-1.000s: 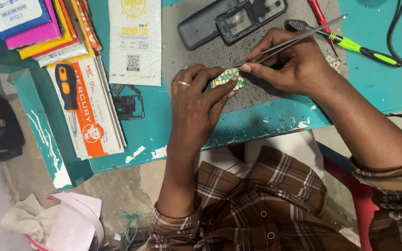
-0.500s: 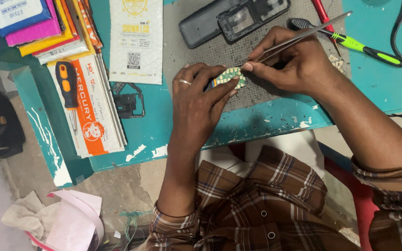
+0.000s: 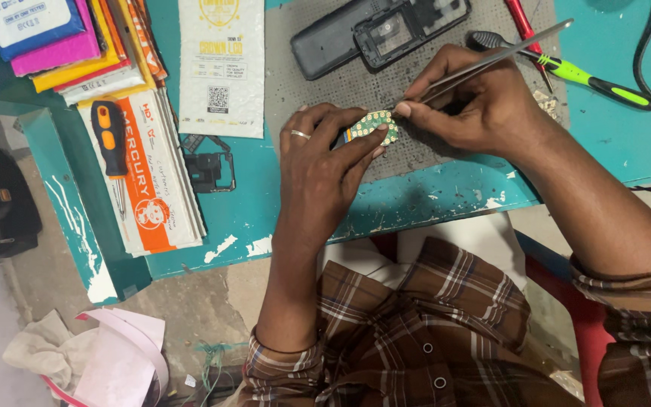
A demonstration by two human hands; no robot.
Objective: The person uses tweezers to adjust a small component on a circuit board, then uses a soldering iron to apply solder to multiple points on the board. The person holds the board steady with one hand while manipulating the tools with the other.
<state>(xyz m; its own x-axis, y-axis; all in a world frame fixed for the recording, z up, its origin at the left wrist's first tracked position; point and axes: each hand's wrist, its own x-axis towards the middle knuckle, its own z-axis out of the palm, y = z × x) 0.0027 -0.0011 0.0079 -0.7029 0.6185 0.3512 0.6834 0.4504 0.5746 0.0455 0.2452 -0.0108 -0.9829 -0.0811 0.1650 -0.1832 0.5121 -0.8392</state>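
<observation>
Worktop (image 3: 446,196): teal painted, chipped white along the near edge; everything below is placed relative to the grey mat on it.
Grey mat (image 3: 356,90): textured sheet lying flat on the worktop, under both hands.
Packets (image 3: 152,181): a fanned stack of flat white and orange sleeves, well to the left of the mat, with coloured ones above them.
White pouch (image 3: 220,68): flat, just beside the mat's left edge.
Phone shell (image 3: 378,34): dark, opened, empty frame showing, lying on the far part of the mat.
Left hand (image 3: 325,173): ring on one finger, resting on the mat's near edge; its grip is closed, thumb and fingertips pinching the small circuit board.
Right hand (image 3: 476,105): on the mat's right half, grip closed around the tweezers, pen fashion.
Tweezers (image 3: 491,60): long and metal, slanting up and right over the mat, tips down at the board.
Green screwdriver (image 3: 566,71): green and black handle, lying across the mat's right edge, behind the right hand.
Orange screwdriver (image 3: 111,143): lying on the packets, well left of the mat.
Small black frame (image 3: 205,169): on bare worktop, near the mat's left side.
Circuit board (image 3: 374,126): small, green with gold pads, held just over the mat's middle, between the two hands.
</observation>
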